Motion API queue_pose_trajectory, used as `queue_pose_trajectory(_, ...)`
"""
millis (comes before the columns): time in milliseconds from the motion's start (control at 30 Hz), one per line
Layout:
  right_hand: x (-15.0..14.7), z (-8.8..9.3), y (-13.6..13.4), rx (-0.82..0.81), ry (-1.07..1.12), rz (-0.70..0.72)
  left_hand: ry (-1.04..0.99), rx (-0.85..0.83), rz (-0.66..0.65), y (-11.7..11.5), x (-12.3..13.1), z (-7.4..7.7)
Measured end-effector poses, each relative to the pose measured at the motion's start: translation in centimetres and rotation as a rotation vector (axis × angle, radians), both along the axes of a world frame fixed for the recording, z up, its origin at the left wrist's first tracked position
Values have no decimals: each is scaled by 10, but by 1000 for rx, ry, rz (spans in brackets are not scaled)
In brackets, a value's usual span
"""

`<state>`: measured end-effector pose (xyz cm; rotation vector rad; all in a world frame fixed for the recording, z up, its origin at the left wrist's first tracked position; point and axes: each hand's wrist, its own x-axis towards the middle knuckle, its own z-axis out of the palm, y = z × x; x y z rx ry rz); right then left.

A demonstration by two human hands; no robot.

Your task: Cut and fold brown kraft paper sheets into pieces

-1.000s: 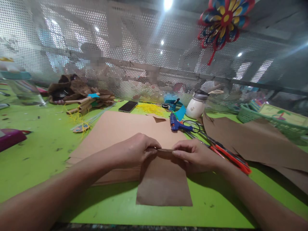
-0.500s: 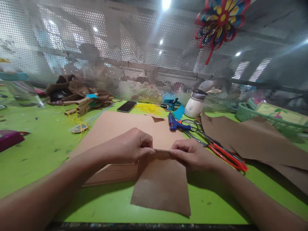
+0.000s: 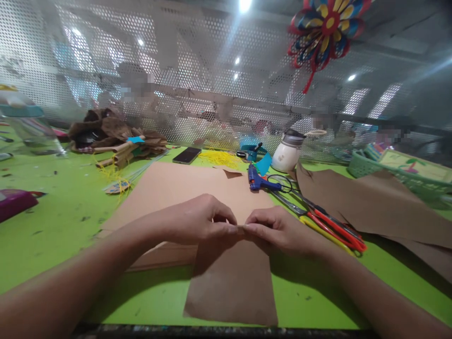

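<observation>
Dull brown paper is making up the piece between the two hands, a plain sheet that is widening toward the near side and showing a matte face. Its left side is slanting outward, its near edge is running slightly uneven, and a darker shadow is spreading over its upper left part. The far edge is narrowing to a small thick strip, which is showing only as a sliver in the gap between the fingertips.

The fingers are covering most of that strip, so whether it is rolled or merely folded is staying impossible to tell. The left hand is hiding part of the stack of lighter brown sheets, and the brown piece is covering some of the stack's near side. Both forearms are running out of view at the bottom corners. The shapes behind the perforated screen are looking too blurred to make out.

The brown piece is lying below and between the hands, its far end overlapping the stack and its near end reaching over the green tabletop close to the table's dark front edge. The left hand is pinching the strip between thumb and fingers; the right hand is pinching it likewise just beside, the two thumb tips nearly meeting.
</observation>
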<state>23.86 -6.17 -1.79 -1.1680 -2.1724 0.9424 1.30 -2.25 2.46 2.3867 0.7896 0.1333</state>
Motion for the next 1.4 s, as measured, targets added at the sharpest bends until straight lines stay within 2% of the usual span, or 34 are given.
queue_pose_trajectory(100, -4, 2, -2, 75, -25, 17, 2, -36, 10, -2, 5, -6)
queue_pose_trajectory(167, -5, 2, -3, 62, -12, 4, -7, -18, 31, -2, 6, -10)
queue_pose_trajectory(367, 2, -1, -1, -191, 102, -26, -20, -7, 68, -1, 6, -11)
queue_pose_trajectory(533, 7, -5, 3, -314, 210, -19, -57, -99, 69, 1, 6, -9)
queue_pose_trajectory(733, 16, -7, 9, -436, 343, -109, -100, -233, 98, 13, -4, -8)
queue_pose_trajectory(867, 22, -7, 13, -426, 459, -110, -158, -339, 114, 18, -9, -8)
queue_pose_trajectory(1033, 25, -5, 16, -365, 671, -212, -341, -500, 109, 16, -8, -10)
queue_pose_trajectory(1133, 21, 4, 9, -323, 545, -120, -429, -653, 96, 13, -6, -13)
queue_pose_trajectory(1233, 13, 19, -4, -229, 408, 74, -446, -822, 63, 8, -2, -19)
queue_pose_trajectory(1300, 9, 27, -11, -185, 400, 168, -438, -892, 30, 3, 1, -23)
queue_pose_trajectory(1400, 6, 27, -14, -127, 445, 189, -461, -942, 20, -6, 8, -29)
